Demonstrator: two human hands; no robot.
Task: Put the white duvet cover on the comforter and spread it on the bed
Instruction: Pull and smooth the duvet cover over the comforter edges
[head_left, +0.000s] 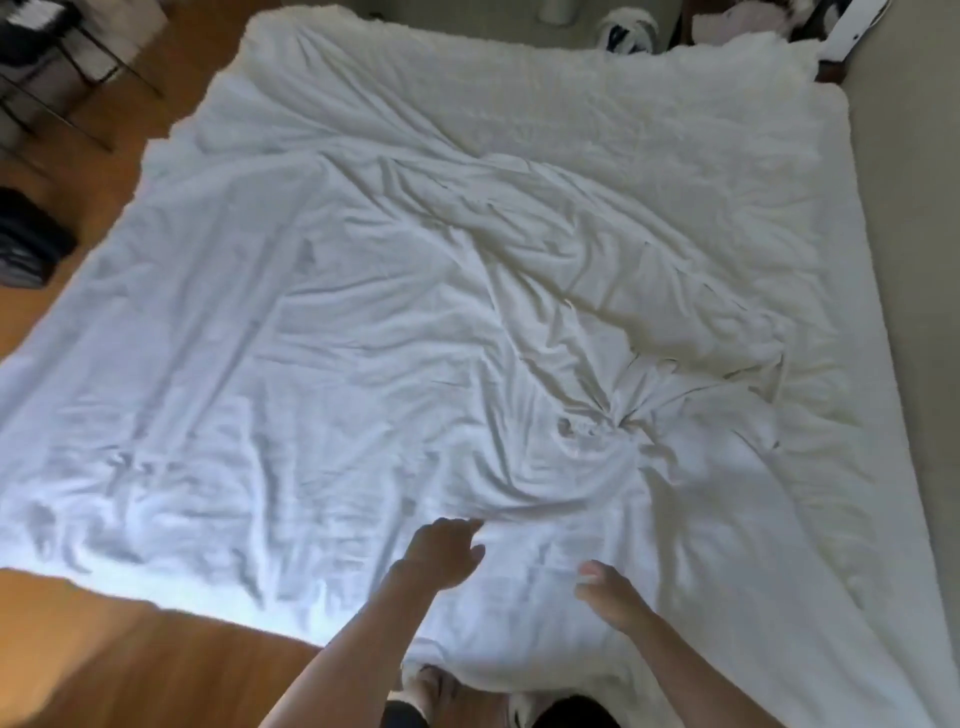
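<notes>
The white duvet cover (291, 332) lies spread and wrinkled over most of the bed. Its folds run into a twisted bunch (615, 428) right of centre. A creamier, fluffier layer, apparently the comforter (691, 130), shows along the far edge and the right side. My left hand (445, 552) hovers at the near edge with loosely curled fingers, its fingertips at the start of a fold. Beside it to the right, my right hand (609, 592) is also loosely curled just over the cover. No fabric is visibly gripped by either hand. The picture is blurred.
Wooden floor (119, 649) runs along the left and near left. Dark chair legs (62, 78) and a dark bag (28, 244) stand at the far left. A pair of shoes (628, 28) sits beyond the bed. A beige surface (914, 208) borders the right side.
</notes>
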